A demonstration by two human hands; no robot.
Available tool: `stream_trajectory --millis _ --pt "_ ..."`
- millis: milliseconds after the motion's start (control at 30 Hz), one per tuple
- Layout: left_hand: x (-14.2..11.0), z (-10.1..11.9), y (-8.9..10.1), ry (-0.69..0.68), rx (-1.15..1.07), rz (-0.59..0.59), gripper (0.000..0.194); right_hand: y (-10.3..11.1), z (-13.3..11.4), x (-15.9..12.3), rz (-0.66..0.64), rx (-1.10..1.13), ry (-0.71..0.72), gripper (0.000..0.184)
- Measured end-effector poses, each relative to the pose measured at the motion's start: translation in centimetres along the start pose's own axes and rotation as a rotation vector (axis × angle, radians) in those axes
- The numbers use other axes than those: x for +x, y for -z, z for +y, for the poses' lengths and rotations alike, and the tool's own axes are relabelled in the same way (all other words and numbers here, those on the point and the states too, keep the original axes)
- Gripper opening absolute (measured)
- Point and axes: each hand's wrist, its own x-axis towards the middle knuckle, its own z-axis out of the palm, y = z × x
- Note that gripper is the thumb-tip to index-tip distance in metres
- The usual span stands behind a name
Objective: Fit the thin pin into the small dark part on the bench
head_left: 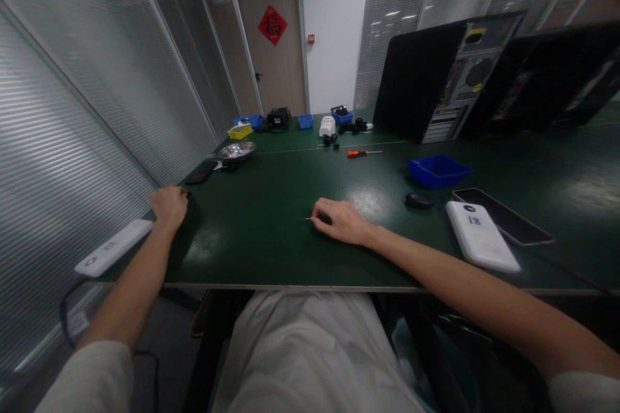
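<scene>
My left hand [169, 208] is closed at the left edge of the green table, its fingers curled around a small black piece [188, 194] that pokes out at the fingertips. What kind of piece it is does not show. Near the table's middle, my right hand [343, 223] rests with thumb and forefinger pinched together. From that pinch a thin, pale, pin-like tip [307, 219] sticks out to the left; the fingers hide the rest of it. Below the left hand lies a long white device [113, 248].
Behind the hands are a metal bowl [237, 151], an orange screwdriver [358, 153] and a black phone-like slab [202, 171]. On the right are a blue tray [438, 172], a mouse [418, 201], a white box-like device [482, 239] and a computer case [421, 80].
</scene>
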Motion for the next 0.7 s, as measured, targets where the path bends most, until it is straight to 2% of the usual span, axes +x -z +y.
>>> stream_trajectory --millis 67,167,333,433,533,700 --pt "-0.3 2.2 0.5 -0.138 -0.124 0.004 0.033 0.0 0.1 0.0 0.002 -0.005 -0.013 0.01" --pt "-2.1 7.4 1.9 -0.432 -0.377 -0.039 0.029 -0.1 0.3 0.0 0.003 -0.019 -0.04 0.01" --pt "-8.4 17.3 5.5 -0.832 -0.742 -0.192 0.025 -0.1 0.4 0.0 -0.006 -0.057 -0.088 0.01" --pt "-11.5 21.4 7.0 -1.043 -0.78 -0.254 0.021 -0.2 0.4 0.1 -0.006 -0.113 -0.144 0.012" --pt "-12.8 23.1 7.0 -1.141 -0.788 -0.254 0.017 -0.3 0.6 0.1 -0.01 -0.155 -0.203 0.013" --pt "-12.9 22.9 5.5 -1.136 -0.924 -0.243 0.015 -0.2 0.7 0.2 -0.03 -0.15 -0.238 0.013"
